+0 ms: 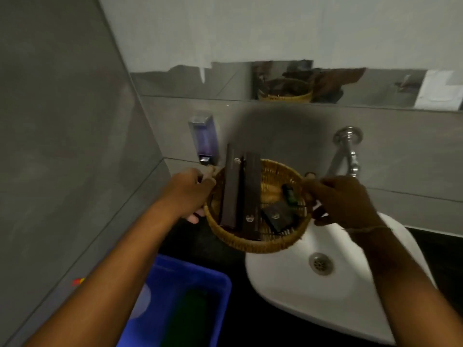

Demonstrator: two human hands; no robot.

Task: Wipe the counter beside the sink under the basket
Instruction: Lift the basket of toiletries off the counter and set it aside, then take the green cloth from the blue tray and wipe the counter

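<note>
A round woven basket (255, 242) hangs in the air over the dark counter (200, 244) and the left rim of the white sink (288, 279). My left hand (193, 189) grips its left rim and my right hand (343, 199) grips its right rim. Inside it lie two long dark brown boxes (234, 191), a small dark packet (276, 215) and a little dark green bottle (290, 194). No cloth shows in either hand.
A blue plastic tub (213, 279) with a dark green thing in it stands on the counter at the front left. A soap dispenser (204, 136) hangs on the grey tiled wall, a chrome tap (347, 151) juts out over the sink, and a mirror strip runs above.
</note>
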